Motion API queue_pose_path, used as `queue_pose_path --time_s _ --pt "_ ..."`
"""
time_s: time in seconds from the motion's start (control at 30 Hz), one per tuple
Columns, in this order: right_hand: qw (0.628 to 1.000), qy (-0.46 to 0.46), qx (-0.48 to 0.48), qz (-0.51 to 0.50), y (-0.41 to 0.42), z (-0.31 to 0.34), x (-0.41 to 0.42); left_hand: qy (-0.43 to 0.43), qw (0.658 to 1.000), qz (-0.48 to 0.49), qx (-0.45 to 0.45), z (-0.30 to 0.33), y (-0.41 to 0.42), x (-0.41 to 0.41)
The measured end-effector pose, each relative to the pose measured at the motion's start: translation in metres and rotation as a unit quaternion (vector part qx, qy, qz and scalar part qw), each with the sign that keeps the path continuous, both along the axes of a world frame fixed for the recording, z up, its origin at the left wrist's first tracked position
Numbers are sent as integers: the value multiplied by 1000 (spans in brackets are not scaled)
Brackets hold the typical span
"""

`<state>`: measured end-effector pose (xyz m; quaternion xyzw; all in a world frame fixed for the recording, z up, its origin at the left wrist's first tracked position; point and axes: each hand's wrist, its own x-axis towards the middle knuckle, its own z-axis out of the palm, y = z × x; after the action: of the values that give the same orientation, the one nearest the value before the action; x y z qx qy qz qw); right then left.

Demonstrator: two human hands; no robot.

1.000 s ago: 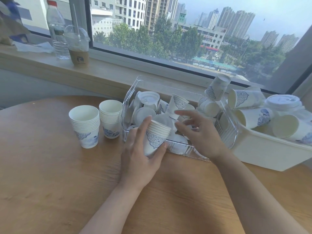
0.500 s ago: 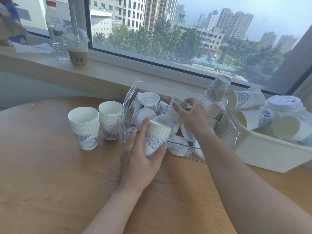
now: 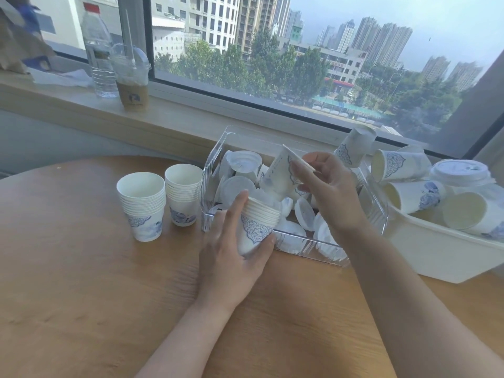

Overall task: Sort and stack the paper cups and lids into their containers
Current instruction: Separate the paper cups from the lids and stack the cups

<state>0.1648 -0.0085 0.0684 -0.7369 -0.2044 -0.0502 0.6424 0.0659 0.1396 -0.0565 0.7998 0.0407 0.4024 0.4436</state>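
Observation:
My left hand (image 3: 231, 252) grips a stack of white paper cups with blue patterns (image 3: 257, 225), standing on the table in front of the clear plastic bin (image 3: 305, 245). My right hand (image 3: 331, 196) holds a single paper cup (image 3: 281, 175) tilted above that stack, its bottom pointing down toward the stack's mouth. The clear bin holds several white lids (image 3: 237, 186) and loose cups. Two more cup stacks (image 3: 141, 207) (image 3: 183, 193) stand left of the bin.
A white tub (image 3: 447, 249) at the right is heaped with loose cups and a lidded cup (image 3: 461, 173). On the window sill stand a water bottle (image 3: 98, 53) and an iced drink cup (image 3: 132, 77). Bare wooden table (image 3: 81, 296) lies in front.
My right hand took one cup out of the clear bin, lifted it and brought it over the stack. My left hand stayed on the stack.

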Motion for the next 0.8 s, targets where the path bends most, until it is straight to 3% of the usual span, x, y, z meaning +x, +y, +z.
queue_pose_path --time_s 0.13,0.8 --pt "999 11 -28 45 -3 -1 -19 2 1000 -2 12 3 -1 -1" --pt "979 -5 -190 78 -9 -36 -30 0 1000 5 29 4 -4 -1"
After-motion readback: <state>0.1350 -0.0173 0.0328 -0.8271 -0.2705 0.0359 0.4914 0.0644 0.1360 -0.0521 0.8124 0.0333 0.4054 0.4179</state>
